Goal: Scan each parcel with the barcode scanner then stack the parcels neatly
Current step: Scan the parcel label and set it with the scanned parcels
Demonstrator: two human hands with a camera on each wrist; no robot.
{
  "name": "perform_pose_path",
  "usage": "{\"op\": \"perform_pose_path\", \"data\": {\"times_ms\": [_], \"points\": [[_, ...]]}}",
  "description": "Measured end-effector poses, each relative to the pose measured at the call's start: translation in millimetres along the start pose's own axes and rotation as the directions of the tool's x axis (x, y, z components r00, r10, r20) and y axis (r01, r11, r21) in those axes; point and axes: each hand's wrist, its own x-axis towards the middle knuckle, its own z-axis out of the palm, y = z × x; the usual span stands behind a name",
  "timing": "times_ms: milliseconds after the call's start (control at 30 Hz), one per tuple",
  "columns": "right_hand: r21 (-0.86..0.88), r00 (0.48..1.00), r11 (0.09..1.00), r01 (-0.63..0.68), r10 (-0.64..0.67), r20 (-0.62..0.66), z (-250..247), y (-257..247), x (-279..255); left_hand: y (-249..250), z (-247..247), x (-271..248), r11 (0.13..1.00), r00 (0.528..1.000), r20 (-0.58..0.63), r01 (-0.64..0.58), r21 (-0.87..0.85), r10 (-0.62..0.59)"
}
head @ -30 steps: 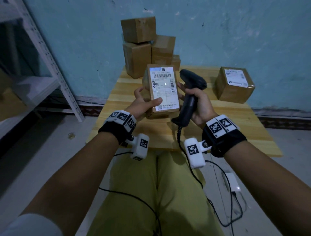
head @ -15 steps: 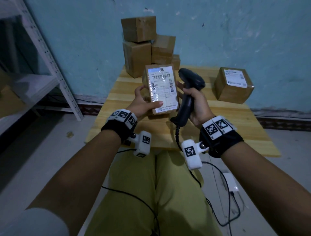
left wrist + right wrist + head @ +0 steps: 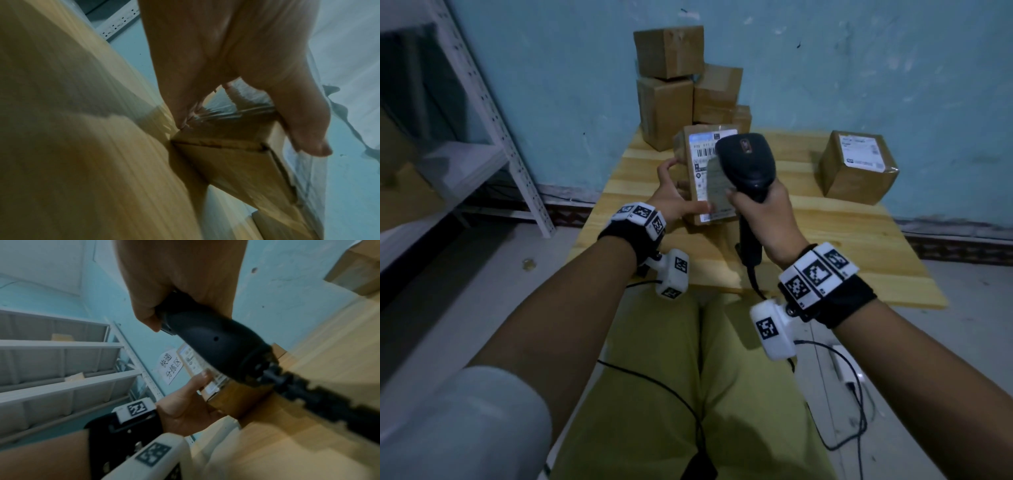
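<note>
A flat brown parcel (image 3: 700,178) with a white barcode label stands tilted on the wooden table (image 3: 825,240). My left hand (image 3: 676,202) grips its lower left edge, thumb across the label; the left wrist view shows the same hand (image 3: 236,81) on the parcel (image 3: 236,170). My right hand (image 3: 763,212) grips the handle of the black barcode scanner (image 3: 746,164), whose head sits in front of the label and hides its right part. In the right wrist view the scanner (image 3: 216,340) points toward the parcel (image 3: 205,374).
A stack of several brown boxes (image 3: 678,89) stands at the table's back left against the blue wall. One labelled box (image 3: 859,168) sits alone at back right. White metal shelving (image 3: 482,120) stands to the left. The scanner cable (image 3: 852,394) hangs off the near edge.
My right hand has swung the scanner left and up, so its head now covers part of the label. The parcel stays held upright by my left hand.
</note>
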Motion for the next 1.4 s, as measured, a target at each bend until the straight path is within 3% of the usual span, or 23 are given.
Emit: {"op": "perform_pose_path", "data": {"times_ms": [300, 500, 1400], "points": [[-0.136, 1.000, 0.991, 0.000, 0.004, 0.027, 2.6, -8.4, -13.1, -7.7, -0.1, 6.4, 1.000, 1.000, -0.005, -0.011, -0.028, 0.011], [-0.096, 0.995, 0.995, -0.034, 0.043, 0.089, 3.7, -16.8, -19.1, -7.8, -1.7, 7.9, 0.999, 1.000, 0.003, 0.008, -0.038, -0.008], [-0.014, 0.996, 0.998, -0.055, 0.056, 0.074, -4.7, -38.9, -34.4, -12.3, -4.3, 20.1, 0.999, 1.000, -0.005, -0.027, -0.030, 0.027]]}}
